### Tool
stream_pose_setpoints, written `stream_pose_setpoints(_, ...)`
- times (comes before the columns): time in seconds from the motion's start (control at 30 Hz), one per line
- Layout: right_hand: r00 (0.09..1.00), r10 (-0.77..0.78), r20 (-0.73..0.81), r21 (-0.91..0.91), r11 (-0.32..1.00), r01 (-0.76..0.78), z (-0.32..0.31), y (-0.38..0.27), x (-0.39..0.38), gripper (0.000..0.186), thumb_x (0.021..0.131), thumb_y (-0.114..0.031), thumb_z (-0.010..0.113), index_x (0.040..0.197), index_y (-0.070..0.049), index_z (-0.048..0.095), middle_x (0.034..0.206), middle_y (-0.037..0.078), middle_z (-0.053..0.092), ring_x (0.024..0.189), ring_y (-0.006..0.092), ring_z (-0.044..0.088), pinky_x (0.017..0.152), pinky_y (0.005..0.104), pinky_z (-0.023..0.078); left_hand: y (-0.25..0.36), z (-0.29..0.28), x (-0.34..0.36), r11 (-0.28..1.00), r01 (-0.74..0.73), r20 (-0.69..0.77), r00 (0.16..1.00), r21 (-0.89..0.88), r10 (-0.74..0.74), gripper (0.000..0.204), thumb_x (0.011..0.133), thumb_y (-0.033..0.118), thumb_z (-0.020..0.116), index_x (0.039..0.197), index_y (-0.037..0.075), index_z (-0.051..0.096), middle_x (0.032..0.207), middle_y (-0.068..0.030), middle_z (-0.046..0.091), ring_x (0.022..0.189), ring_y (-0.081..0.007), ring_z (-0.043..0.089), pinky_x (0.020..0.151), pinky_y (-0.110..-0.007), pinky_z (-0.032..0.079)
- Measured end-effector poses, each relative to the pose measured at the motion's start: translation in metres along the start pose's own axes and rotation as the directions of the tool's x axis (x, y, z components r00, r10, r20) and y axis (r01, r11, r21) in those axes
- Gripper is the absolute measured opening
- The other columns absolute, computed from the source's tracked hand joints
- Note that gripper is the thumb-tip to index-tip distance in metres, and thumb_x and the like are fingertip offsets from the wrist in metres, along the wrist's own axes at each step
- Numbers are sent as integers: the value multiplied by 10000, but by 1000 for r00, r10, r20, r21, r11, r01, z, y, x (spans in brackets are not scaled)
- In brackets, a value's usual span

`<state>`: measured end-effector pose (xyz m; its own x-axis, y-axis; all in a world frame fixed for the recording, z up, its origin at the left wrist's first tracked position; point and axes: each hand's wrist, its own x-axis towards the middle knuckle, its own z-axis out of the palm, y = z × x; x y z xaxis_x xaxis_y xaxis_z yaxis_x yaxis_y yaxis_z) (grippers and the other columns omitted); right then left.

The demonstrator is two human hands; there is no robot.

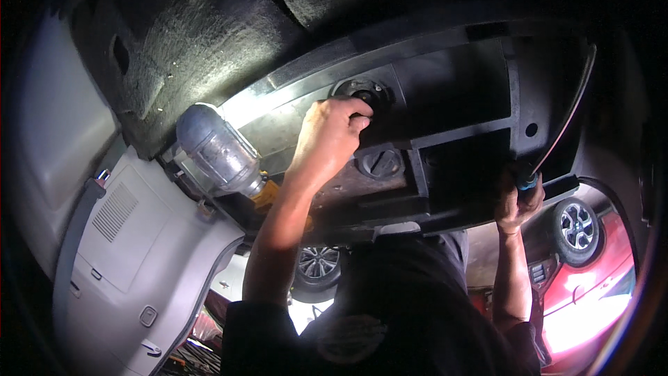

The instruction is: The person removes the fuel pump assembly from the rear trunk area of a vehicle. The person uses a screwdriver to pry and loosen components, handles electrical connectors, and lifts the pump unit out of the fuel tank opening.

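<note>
My left hand [330, 132] reaches up the middle of the cargo floor. Its fingers are pinched at a round black fitting [379, 90] set in a recess of the dark plastic tray [456, 83]; the fingertips partly hide it. A second round black knob [381, 163] with a raised bar sits nearer to me. At the right, my right hand [518, 205] is wrapped round the dark and blue handle of a long screwdriver-like tool [561, 134]. Its thin metal shaft points up and away, apart from the fitting.
A caged work lamp [221, 152] with a yellow part lies left of my left forearm. Black carpeted board [202, 35] covers the far left. Grey side trim [132, 237] with a belt runs along the left. Behind me are a wheel [319, 263] and a red car [591, 285].
</note>
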<state>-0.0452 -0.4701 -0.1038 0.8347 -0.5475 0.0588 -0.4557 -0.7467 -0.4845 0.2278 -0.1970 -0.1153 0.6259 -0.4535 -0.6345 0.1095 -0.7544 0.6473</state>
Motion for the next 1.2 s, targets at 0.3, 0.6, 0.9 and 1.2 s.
stream_pose_setpoints(0.3,996,-20,82,-41,999,24,-4,27,-25,417,789,-82,791,1189,-24,686,1148,144,650,942,312,636,798,400,500,19,-5,3,992,77,49,995,95,-82,108,883,71,680,944,39,764,885,-216,717,853,-392,709,788,-453,550)
stream_pose_setpoints(0.6,990,-81,118,-111,989,94,-3,27,-25,542,808,-111,781,1301,8,591,1070,123,679,925,314,626,828,416,482,-4,7,-1,999,32,42,999,35,-33,140,895,61,663,982,18,765,901,-235,721,850,-392,718,779,-443,558)
stream_pose_setpoints(0.9,993,-31,113,-4,999,31,-3,29,-26,652,812,-100,790,1383,12,495,1044,112,695,881,285,628,824,402,478,-13,17,-2,991,-103,-62,992,81,108,151,874,59,663,970,18,771,869,-245,713,808,-381,721,765,-432,572)
stream_pose_setpoints(1.2,990,101,95,50,993,-106,-5,20,-21,486,807,-92,788,1243,37,617,1040,114,699,891,288,628,835,396,475,-7,10,3,999,-29,-15,999,15,29,148,860,44,661,956,28,773,874,-240,715,803,-388,720,758,-435,570)
